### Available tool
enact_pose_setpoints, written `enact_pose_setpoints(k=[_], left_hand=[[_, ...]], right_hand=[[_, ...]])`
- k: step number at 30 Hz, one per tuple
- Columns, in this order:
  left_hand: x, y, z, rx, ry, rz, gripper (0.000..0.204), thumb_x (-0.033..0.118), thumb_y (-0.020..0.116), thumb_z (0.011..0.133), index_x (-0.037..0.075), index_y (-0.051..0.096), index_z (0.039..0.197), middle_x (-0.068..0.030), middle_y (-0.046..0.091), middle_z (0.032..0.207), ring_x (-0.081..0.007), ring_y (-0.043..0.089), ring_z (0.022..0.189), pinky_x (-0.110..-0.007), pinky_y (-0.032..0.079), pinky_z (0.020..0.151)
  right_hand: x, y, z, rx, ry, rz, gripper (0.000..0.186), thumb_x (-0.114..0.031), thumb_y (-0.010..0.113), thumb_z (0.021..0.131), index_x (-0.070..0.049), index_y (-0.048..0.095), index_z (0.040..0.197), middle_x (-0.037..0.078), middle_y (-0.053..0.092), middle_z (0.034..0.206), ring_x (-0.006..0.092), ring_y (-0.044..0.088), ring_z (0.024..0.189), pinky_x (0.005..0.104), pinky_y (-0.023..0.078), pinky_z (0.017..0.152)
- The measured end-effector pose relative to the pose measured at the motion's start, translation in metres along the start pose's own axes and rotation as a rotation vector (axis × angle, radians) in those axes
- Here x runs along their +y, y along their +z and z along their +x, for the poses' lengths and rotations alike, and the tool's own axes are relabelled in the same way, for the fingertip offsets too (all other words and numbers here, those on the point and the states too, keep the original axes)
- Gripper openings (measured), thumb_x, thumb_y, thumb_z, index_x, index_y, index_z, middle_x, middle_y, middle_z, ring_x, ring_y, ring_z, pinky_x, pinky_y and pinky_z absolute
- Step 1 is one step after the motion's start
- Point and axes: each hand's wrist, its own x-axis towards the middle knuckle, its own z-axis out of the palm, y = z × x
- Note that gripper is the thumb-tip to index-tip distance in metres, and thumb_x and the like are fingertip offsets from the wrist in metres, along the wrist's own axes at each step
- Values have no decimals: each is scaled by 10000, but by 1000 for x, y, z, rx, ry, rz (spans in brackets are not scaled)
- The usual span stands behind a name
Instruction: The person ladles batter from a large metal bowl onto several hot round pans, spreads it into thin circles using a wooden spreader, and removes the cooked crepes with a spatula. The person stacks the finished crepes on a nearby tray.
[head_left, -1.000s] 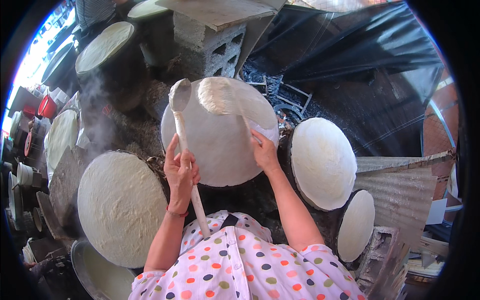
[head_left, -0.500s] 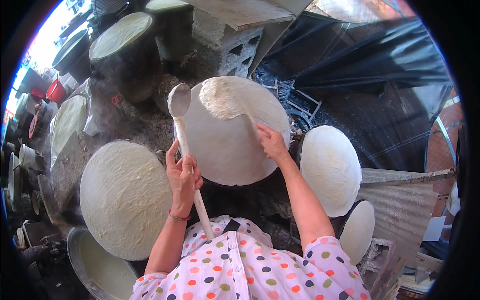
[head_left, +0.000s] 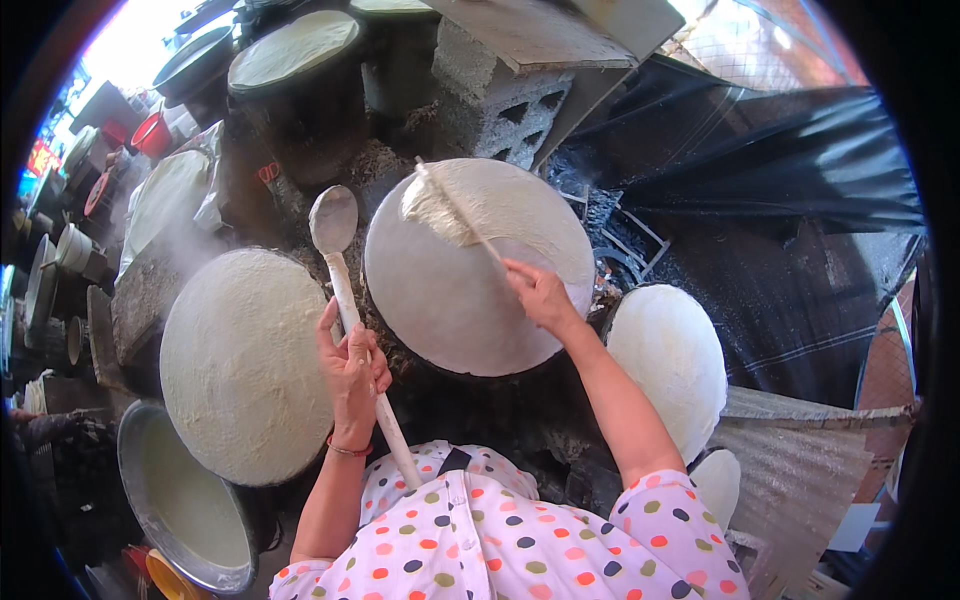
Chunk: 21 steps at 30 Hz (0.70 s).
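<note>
My left hand [head_left: 352, 370] is wrapped round the long pale handle of a ladle [head_left: 333, 220], held upright with its bowl at the far end. My right hand [head_left: 540, 298] grips one end of a thin stick-like spreader [head_left: 452, 205]. The spreader lies tilted across a patch of cream-coloured batter [head_left: 530, 205] on the far part of a round, pale cooking surface [head_left: 440, 310]. The nearer part of that surface is bare and smooth. To the left sits a larger round [head_left: 245, 370] coated in cream batter; a paler coated round [head_left: 667, 370] stands on the right.
At lower left is a metal basin [head_left: 190, 490] of pale liquid. Concrete blocks [head_left: 490, 110] stand beyond the cooking surface. Black sheeting [head_left: 740, 200] and a corrugated sheet [head_left: 800, 460] border the right side. Steam drifts near a covered round [head_left: 165, 205] at left.
The spreader has swung away and left over the batter, which now reaches farther right across the surface. My left hand and the ladle have shifted slightly left. The whole view has turned a little.
</note>
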Motion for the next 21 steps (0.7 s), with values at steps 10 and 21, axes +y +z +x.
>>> enact_pose_setpoints(k=[10,21], left_hand=[[-16,24,-50,161,73,46,471,169,515,978,177,297,1396,-5,468,751,-38,387,453,-179,327,352],[-25,40,-82,258,157,66,462,164,518,976,180,316,1392,-12,469,773,-30,382,456,-166,322,351]], right_hand=[[50,-36,69,191,-305,-135,345,-241,580,895,-86,615,1200,216,661,972,358,650,890,407,515,779],[31,-58,33,5,-395,-132,292,-189,582,895,-91,645,1162,178,680,991,346,649,959,379,514,818]])
